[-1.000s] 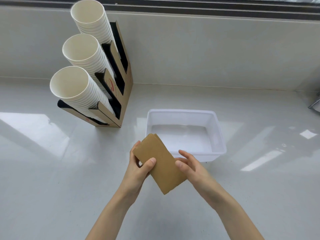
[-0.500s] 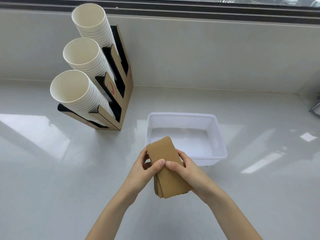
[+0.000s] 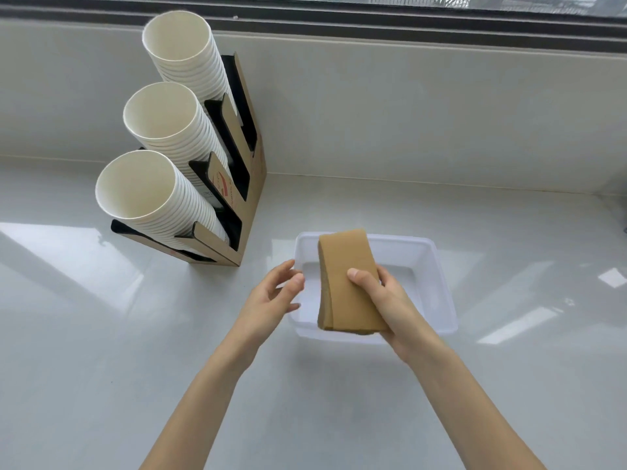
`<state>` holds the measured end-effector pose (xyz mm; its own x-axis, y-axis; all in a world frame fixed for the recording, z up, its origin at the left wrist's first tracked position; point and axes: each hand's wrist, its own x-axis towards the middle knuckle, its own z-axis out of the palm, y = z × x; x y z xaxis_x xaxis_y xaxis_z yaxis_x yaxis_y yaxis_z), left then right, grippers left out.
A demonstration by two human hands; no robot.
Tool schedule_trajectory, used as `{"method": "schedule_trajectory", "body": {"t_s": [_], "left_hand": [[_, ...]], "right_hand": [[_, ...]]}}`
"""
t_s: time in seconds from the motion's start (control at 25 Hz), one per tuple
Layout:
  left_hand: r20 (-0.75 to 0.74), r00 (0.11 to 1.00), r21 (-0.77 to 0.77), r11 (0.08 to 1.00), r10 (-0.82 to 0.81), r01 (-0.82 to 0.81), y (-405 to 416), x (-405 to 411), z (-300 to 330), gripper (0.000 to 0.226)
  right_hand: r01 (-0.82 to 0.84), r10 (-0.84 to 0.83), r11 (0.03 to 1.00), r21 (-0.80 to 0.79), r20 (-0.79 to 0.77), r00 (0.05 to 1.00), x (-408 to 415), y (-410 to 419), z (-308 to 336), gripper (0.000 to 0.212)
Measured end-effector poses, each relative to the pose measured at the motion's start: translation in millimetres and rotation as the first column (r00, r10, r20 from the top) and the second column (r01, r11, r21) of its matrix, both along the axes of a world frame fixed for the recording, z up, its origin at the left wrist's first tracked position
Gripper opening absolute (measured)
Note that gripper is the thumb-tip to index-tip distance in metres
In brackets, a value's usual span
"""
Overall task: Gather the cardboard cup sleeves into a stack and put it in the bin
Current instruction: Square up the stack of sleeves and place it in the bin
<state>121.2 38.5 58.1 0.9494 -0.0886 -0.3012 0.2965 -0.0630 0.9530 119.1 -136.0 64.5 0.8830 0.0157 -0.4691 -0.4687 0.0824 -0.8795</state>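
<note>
Left hand (image 3: pixel 271 296) had released, fingers spread; right hand (image 3: pixel 386 300) alone pinched sleeve stack (image 3: pixel 346 283), held above bin (image 3: pixel 437 283).

White glossy countertop (image 3: pixel 101 334) carries a clear plastic bin (image 3: pixel 441 293) near centre and a cardboard cup dispenser (image 3: pixel 251 184) toward its back-left edge.

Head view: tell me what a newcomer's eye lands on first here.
The brown sleeve stack, gripped in the right hand, hangs over the white bin at centre. The left hand hovers open beside it, touching nothing. At upper left, three tilted columns of white cups lean out of a cardboard holder on the pale counter.
</note>
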Motion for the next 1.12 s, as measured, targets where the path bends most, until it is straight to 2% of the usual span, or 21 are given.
{"method": "schedule_trajectory", "body": {"t_s": [0.16,0.32,0.56,0.76,0.92,1.04,1.12], "left_hand": [[-0.041,0.992,0.135,0.984,0.119,-0.112,8,22,-16,0.030],[-0.117,0.989,0.241,0.969,0.092,-0.062,6,36,-31,0.034],[-0.166,0.985,0.227,0.974,0.039,0.000,2,41,-45,0.031],[-0.158,0.987,0.234,0.972,0.031,0.007,2,42,-44,0.028],[-0.165,0.986,0.254,0.967,0.032,0.012,2,42,-44,0.031],[-0.167,0.985,0.261,0.965,0.034,0.011,2,42,-44,0.032],[-0.169,0.985,0.259,0.966,0.035,0.010,2,42,-44,0.032]], "right_hand": [[0.042,-0.045,0.998,-0.053,-0.057,0.997,34,-8,-13,0.062],[-0.007,-0.013,0.991,-0.132,-0.147,0.989,56,-3,-33,0.062],[-0.109,0.057,0.976,-0.189,-0.262,0.963,69,17,-63,0.067],[-0.176,0.116,0.964,-0.199,-0.280,0.953,73,25,-74,0.065],[-0.259,0.166,0.913,-0.316,-0.293,0.941,71,23,-73,0.085],[-0.270,0.177,0.919,-0.287,-0.310,0.934,68,18,-71,0.065],[-0.277,0.176,0.912,-0.304,-0.319,0.931,67,17,-75,0.059]]}}
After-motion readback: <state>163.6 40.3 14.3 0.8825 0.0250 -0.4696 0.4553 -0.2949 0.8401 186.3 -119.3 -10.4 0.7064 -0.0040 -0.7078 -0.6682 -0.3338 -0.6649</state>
